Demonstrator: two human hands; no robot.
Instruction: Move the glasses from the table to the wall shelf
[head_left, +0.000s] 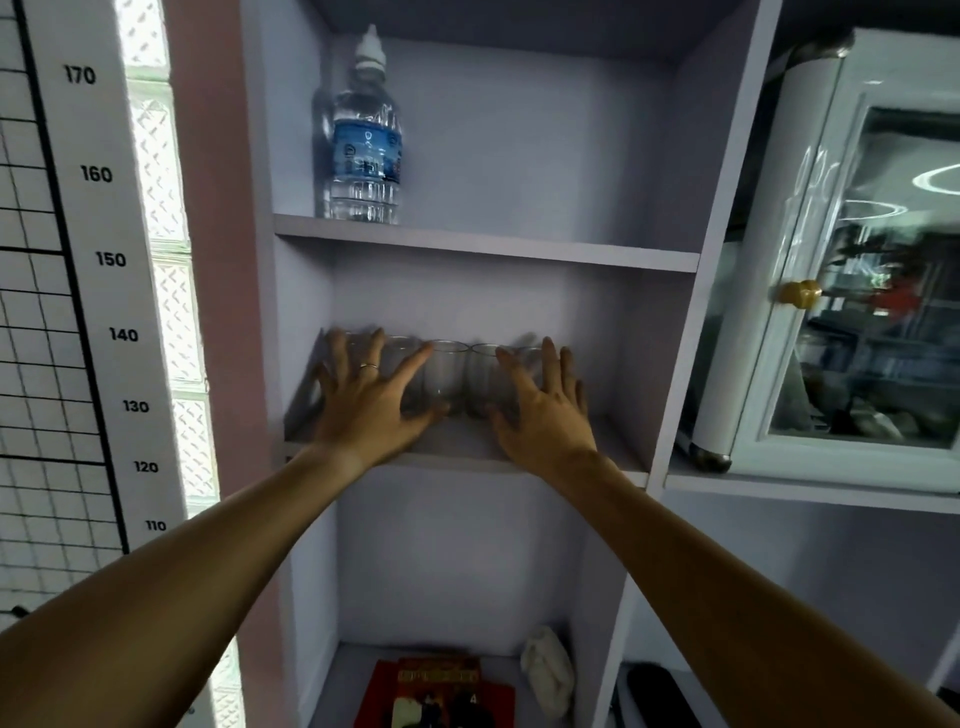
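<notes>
Several clear glasses stand upright in a row on the middle board of the pale lilac wall shelf. My left hand, with a ring on one finger, is spread in front of the left glasses. My right hand is spread in front of the right ones. Both hands have their fingers apart and hold nothing. The outer glasses are partly hidden behind my fingers. I cannot tell whether my fingertips touch the glasses. The table is out of view.
A water bottle stands on the board above, at its left. Below lie a red box and a white cloth. A white cabinet with a glass door and gold knob stands to the right. A height chart hangs at left.
</notes>
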